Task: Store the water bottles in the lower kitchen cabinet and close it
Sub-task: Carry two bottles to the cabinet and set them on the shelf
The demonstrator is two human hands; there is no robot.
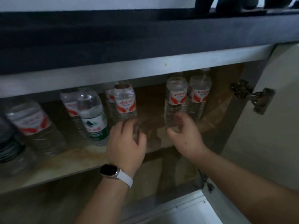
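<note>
Reaching into the open lower cabinet, I have a water bottle in each hand. My left hand (127,139), the one wearing the watch (110,170), has its fingers curled round the base of the left bottle (124,101). My right hand (186,135) grips the base of the right bottle (176,97) the same way. Both bottles are upright at the shelf (64,160); blur hides whether they rest on it yet. I judge the low grip keeps each bottle steady as it slides back, and lets the necks pass under the cabinet frame above my fingers.

Just beyond my right fingers a third bottle (199,94) stands close beside the one I hold, tucked toward the right wall, so this one lines up next to it. To the left of my left fingers stands a green-label bottle (93,120), with more red-label bottles (32,122) farther left and behind. Between my two sets of fingers the shelf shows a gap.

Off to the right of my right fingers the door (275,135) hangs wide open, its hinge (252,96) showing. Closing it is not yet done.
</note>
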